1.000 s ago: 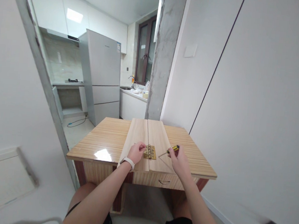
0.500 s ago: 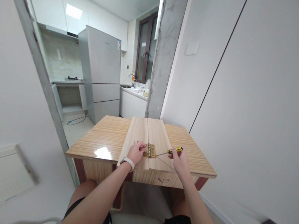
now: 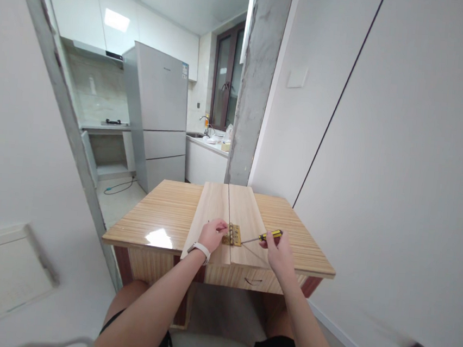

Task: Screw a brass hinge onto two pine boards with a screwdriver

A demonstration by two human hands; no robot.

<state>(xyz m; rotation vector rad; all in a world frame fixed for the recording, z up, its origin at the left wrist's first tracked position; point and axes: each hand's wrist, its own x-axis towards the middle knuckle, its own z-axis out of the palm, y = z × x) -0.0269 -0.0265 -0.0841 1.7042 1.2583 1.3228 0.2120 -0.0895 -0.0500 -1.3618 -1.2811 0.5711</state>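
A brass hinge [image 3: 236, 235] lies across the seam between two pale wooden boards, the left board [image 3: 211, 201] and the right board [image 3: 245, 205]. My right hand [image 3: 280, 252] is closed around the yellow and black handle of a screwdriver [image 3: 270, 235]. Its shaft slants down to the left, with the tip by the hinge's lower right corner. Over the left leaf of the hinge is my left hand [image 3: 213, 234], its thumb and fingers pinched together. Whatever sits in that pinch is too small to name. A white-banded watch [image 3: 200, 250] is on the left wrist.
The boards rest on a wood-grain table [image 3: 150, 209] with a drawer handle [image 3: 253, 281] at its front. A wall [image 3: 383, 171] rises on the right. Behind the table stand a grey fridge [image 3: 163, 96] and a kitchen counter [image 3: 206, 157].
My left fingers have shifted very slightly near the hinge. The screwdriver and my right hand stay almost where they were; the camera view has tilted a little.
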